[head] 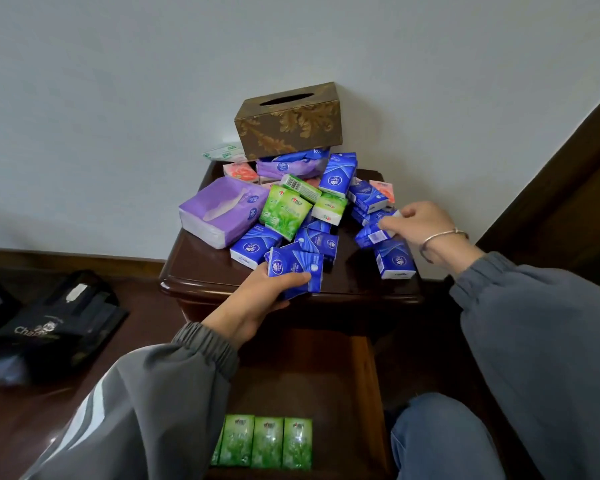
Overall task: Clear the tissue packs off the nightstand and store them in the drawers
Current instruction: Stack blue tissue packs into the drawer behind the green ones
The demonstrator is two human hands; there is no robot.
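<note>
Head view, looking down: a left hand (257,299) grips a blue tissue pack (295,268) at the front edge of a dark nightstand (347,285). The right hand (420,223) pinches a second blue pack (371,236) beside the heaped packs (284,209) — below, an open drawer (326,375) holds three green packs (267,441) in a row.

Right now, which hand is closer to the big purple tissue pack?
Left. The left hand is just front-right of the purple pack; the right hand is much farther to its right.

The person wears grey sleeves (174,393), a silver bracelet (442,236), blue jeans (440,441).
</note>
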